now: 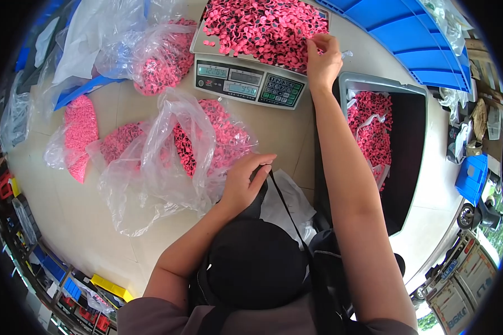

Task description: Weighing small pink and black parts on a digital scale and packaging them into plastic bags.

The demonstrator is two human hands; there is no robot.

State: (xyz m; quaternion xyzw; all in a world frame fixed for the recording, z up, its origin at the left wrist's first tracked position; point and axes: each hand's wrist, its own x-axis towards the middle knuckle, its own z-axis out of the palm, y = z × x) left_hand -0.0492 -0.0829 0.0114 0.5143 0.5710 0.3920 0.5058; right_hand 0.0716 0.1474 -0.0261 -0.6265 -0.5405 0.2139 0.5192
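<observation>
My right hand (326,60) is at the right edge of a heap of small pink and black pieces (268,31), its thumb and fingertips curled against them. Whether a piece is pinched there, I cannot tell. Beneath the heap is the pan of a digital counting scale (249,81), with lit displays and a keypad. My left hand (245,180) rests at my dark-clothed knee, thumb and index finger curved. A thin black strap (287,204) runs from beside its thumb towards my body; a grip on it is not clear. Clear plastic bags of similar pieces (224,134) lie near this hand.
A grey bin (419,155) holding bagged pink pieces stands right of my forearm. Another filled bag (163,63) sits left of the scale. A blue plastic crate (402,33) is at the upper right. Farther left on the tiled floor (67,217) lies a pink bundle (81,136).
</observation>
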